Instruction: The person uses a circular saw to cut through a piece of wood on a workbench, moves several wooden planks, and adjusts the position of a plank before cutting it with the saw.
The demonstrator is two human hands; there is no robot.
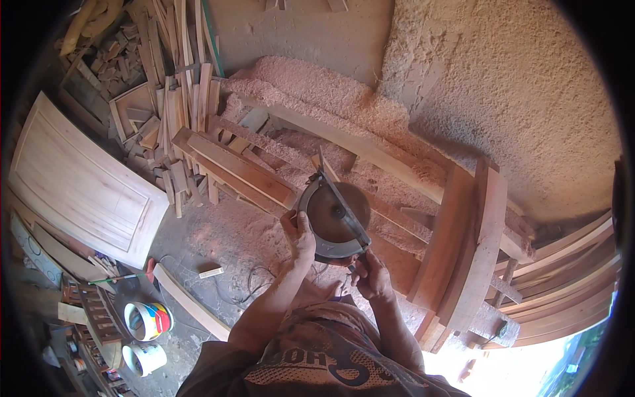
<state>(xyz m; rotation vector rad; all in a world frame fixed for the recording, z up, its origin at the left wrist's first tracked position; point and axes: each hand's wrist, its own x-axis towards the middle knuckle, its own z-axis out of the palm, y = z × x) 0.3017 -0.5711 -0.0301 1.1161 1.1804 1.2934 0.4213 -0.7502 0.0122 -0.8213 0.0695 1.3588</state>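
I hold a circular saw point(320, 229), its round steel blade point(350, 205) facing up and a narrow bar crossing the disc. My left hand point(297, 239) is closed on the saw's curved rim at the left side. My right hand point(372, 276) is closed at the lower right of the saw on a dark part, either its handle or a small tool; I cannot make out which. The saw is over a wooden bench frame with planks point(243, 169) and thick sawdust.
Curved timbers point(485, 238) lie to my right. A pale panel point(83, 182), a pile of offcuts point(144, 135), two buckets point(145, 359) and a curved board point(190, 304) are on the left. Cords point(249, 276) lie on the floor. Sawdust point(317, 83) is banked by the wall.
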